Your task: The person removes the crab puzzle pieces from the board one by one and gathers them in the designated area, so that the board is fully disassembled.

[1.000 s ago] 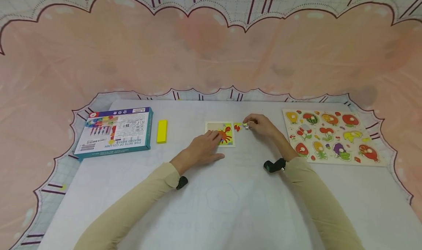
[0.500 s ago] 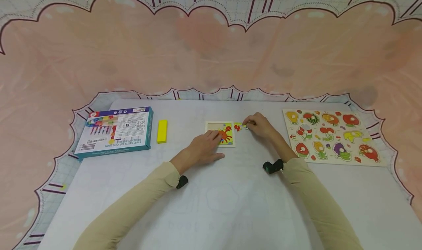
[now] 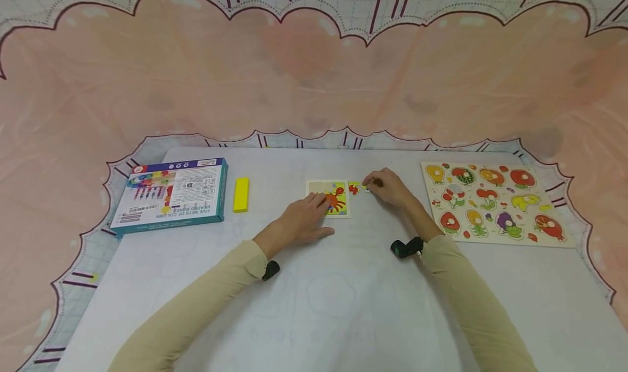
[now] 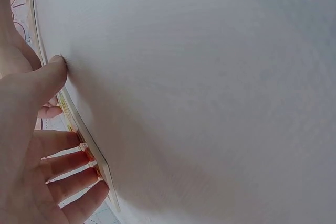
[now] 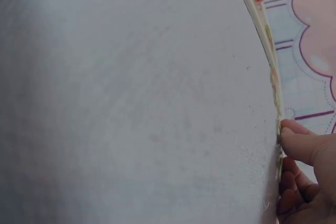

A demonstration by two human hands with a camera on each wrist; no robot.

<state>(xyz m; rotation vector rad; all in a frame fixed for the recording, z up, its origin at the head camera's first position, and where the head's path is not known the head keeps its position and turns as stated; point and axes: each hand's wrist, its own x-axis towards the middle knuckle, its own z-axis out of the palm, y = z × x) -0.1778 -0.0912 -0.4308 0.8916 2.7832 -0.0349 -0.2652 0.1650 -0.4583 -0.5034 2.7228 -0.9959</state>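
Wooden and pale-framed, the small crab puzzle board (image 3: 327, 198) lies flat on the white worktop (image 3: 314, 295) under the left hand (image 3: 303, 222), whose fingers are spread and nearly straight, pressing on the board's near-left part beside the red crab picture; in the left wrist view the thumb (image 4: 48, 74) rests on the worktop at the board's edge (image 4: 86, 145). Just right of that board, the right hand (image 3: 387, 187) has its fingers curled over a small loose puzzle piece (image 3: 365, 187), pinching it at the fingertips, though the piece is too small to read clearly. Between the two hands, touching the board's right edge or just beside it, sits a red and yellow loose piece (image 3: 353, 188). Well to the right of the right hand lies a large fruit peg puzzle (image 3: 495, 203). To the left of the left hand stands a yellow block (image 3: 241, 195), and farther left a teal-edged bead set box (image 3: 171, 195). Both arms wear beige sleeves (image 3: 196, 306).
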